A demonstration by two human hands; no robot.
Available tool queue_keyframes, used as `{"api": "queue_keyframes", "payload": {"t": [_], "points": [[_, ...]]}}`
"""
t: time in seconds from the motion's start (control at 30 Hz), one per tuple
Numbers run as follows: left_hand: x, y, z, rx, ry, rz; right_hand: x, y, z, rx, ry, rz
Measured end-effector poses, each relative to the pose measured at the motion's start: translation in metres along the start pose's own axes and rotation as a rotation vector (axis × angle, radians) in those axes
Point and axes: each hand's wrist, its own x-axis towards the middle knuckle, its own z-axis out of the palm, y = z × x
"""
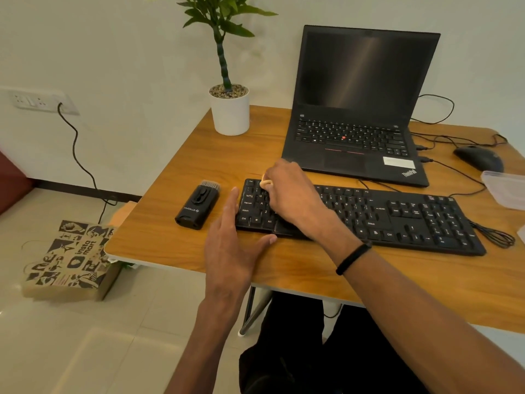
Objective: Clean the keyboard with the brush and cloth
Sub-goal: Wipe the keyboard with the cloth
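Observation:
A black full-size keyboard (397,217) lies across the wooden table. My right hand (289,194) rests on its upper left keys, closed on a small pale yellowish cloth (266,182) of which only a bit shows past the fingers. My left hand (233,248) lies flat against the keyboard's left end, fingers straight and thumb along the front edge, holding nothing. A black brush tool (197,207) with grey bristles at its far end lies on the table just left of the keyboard.
An open black laptop (358,109) stands behind the keyboard. A potted plant (230,109) is at the back left, a black mouse (478,157) and cables at the right, and a clear plastic bag (504,189) at the right edge. A paper bag (68,260) sits on the floor at left.

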Motion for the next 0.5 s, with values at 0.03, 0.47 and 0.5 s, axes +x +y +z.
{"api": "queue_keyframes", "payload": {"t": [0.03,0.47,0.5], "points": [[0.001,0.0,0.0,-0.001,-0.003,0.0,0.002,-0.006,0.001,0.003,0.009,-0.004],[-0.004,0.0,-0.002,-0.093,0.082,0.034,0.007,-0.015,0.013,0.058,-0.052,-0.133],[-0.004,0.0,-0.002,-0.096,0.088,0.034,0.005,-0.013,0.013,0.06,-0.05,-0.162]]}}
